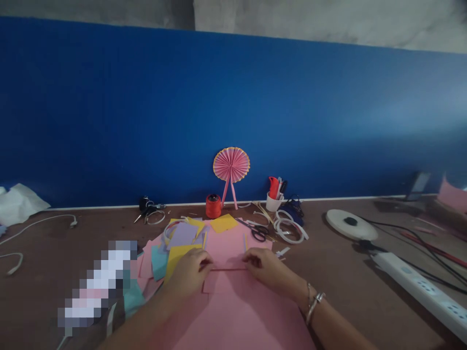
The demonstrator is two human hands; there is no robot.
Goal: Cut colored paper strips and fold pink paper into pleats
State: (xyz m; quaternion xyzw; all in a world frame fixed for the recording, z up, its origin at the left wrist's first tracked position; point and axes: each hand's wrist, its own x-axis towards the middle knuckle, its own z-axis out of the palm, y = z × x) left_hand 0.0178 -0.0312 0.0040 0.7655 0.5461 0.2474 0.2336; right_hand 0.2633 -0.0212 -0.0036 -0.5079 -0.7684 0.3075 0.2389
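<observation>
A pink sheet of paper (226, 250) with yellow and lilac side edges lies in front of me, with a raised crease across it. My left hand (191, 267) pinches the left end of this crease. At the crease's right end, the closed fingers of my right hand (268, 267) grip the paper too; a bracelet circles that wrist. Larger pink paper (241, 321) spreads underneath. Yellow paper (178, 255), lilac paper (182, 234) and teal paper (158, 262) pieces lie around my left hand. Black scissors (259, 234) rest just beyond my right hand.
A pleated pink paper fan (231, 165) leans on the blue partition (233, 97). Near it are a red round container (213, 206), a cup of pens (273, 201) and white coils (290, 231). A power strip (419, 282) lies right, keys (146, 206) at left-back.
</observation>
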